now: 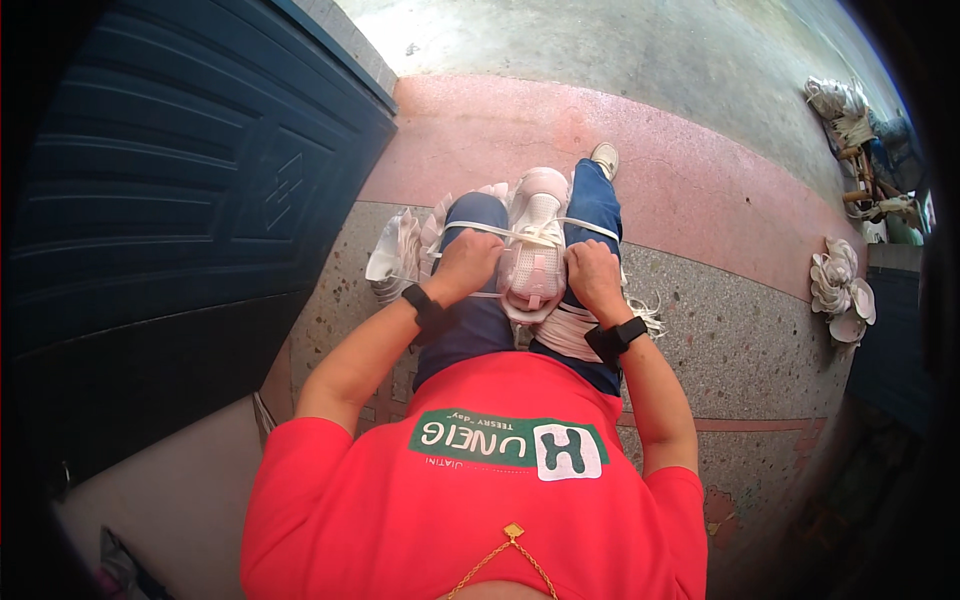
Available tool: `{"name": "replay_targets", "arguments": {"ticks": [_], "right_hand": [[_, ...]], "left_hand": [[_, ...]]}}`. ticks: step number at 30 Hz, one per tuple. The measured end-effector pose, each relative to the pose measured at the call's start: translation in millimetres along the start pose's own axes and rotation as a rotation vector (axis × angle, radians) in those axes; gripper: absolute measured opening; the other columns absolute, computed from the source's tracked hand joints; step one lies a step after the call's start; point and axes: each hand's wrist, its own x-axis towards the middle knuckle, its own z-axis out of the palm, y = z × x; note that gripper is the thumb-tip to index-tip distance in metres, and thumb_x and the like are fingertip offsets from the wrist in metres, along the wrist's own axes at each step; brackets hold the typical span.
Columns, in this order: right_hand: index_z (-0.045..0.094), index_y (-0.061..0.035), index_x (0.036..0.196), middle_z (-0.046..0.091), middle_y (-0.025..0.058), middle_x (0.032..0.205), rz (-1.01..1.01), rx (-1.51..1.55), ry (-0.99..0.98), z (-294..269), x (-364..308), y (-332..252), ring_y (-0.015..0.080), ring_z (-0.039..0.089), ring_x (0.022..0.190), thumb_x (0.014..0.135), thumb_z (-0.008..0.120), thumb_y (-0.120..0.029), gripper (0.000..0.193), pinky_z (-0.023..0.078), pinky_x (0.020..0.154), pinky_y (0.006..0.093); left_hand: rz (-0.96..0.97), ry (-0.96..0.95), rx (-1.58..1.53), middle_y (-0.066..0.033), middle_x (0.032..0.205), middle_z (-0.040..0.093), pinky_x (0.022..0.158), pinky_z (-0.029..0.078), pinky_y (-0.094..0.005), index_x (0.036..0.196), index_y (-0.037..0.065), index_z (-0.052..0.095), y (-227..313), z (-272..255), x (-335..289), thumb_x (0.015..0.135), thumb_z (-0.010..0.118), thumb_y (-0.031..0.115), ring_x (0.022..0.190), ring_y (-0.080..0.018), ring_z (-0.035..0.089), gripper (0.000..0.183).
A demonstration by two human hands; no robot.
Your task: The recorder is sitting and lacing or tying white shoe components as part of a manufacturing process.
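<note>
A pale pink and white sneaker-shaped shoe piece (533,265) lies lengthwise between my knees, with mesh panels. White shoelaces (537,237) cross over its middle, with strands lying across both knees. My left hand (470,262) is closed at the left side of the shoe piece, with a lace strand at its fingertips. At the right side my right hand (594,274) is closed too, pinching by the lacing; its fingertips are partly hidden. A bundle of white laces (647,316) hangs by my right thigh, beside a pale banded piece (570,333).
Stacked whitish shoe pieces (394,250) stand beside my left knee. A dark blue metal door (190,150) rises at the left. More white pieces (840,285) are piled on the floor at the right, below a cluttered rack (868,165). Pink flooring (690,175) borders speckled stone.
</note>
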Motion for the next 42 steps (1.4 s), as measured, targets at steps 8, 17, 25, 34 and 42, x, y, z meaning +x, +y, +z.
{"name": "replay_targets", "arguments": {"ticks": [8,17,25,34,42], "right_hand": [[0.072,-0.0123,0.088,0.068,0.0088,0.089,-0.05,0.017,0.121,5.5,-2.8,-2.4,0.0312,0.063,0.09,0.092,0.067,-0.024,0.013,0.045,0.075,0.0472],[0.072,-0.0103,0.081,0.066,0.0083,0.085,-0.089,-0.114,0.099,-8.1,-4.9,-13.0,0.0302,0.062,0.089,0.089,0.072,-0.031,0.022,0.045,0.076,0.046],[0.068,-0.0046,0.099,0.064,0.0146,0.097,-0.102,-0.15,-0.065,-0.9,-13.1,-17.5,0.0341,0.059,0.097,0.093,0.065,-0.022,0.019,0.047,0.081,0.0484],[0.074,-0.0034,0.104,0.069,0.0165,0.092,-0.114,0.267,0.044,7.0,-10.1,8.4,0.0384,0.062,0.089,0.089,0.066,-0.011,0.018,0.05,0.081,0.0478],[0.07,-0.004,0.1,0.069,0.0167,0.089,-0.036,0.435,0.072,-5.2,-10.3,-7.8,0.039,0.062,0.087,0.085,0.064,-0.003,0.016,0.05,0.079,0.0481]], "left_hand": [[0.1,-0.033,0.351,-0.0181,0.081,0.07,0.075,0.05,-0.0523,0.077,0.003,0.069,17.0,7.8,12.4,0.091,0.059,0.013,0.084,-0.0385,0.064,0.019],[0.208,0.139,0.448,-0.0074,0.079,0.07,0.078,0.042,-0.0432,0.079,0.01,0.07,16.0,15.7,13.6,0.086,0.072,0.027,0.089,-0.0286,0.061,0.019],[0.048,0.1,0.461,-0.0098,0.086,0.069,0.076,0.046,-0.0511,0.086,0.008,0.074,33.1,21.9,-12.3,0.086,0.073,0.029,0.101,-0.0321,0.059,0.021],[-0.082,-0.071,0.206,-0.0208,0.095,0.074,0.084,0.056,-0.0486,0.091,0.004,0.077,41.3,-3.3,39.8,0.087,0.071,0.024,0.095,-0.0406,0.066,0.021],[-0.088,-0.278,0.252,-0.0234,0.093,0.073,0.085,0.056,-0.0503,0.088,-0.001,0.074,55.7,8.1,82.3,0.082,0.071,0.019,0.095,-0.0425,0.071,0.021]]}}
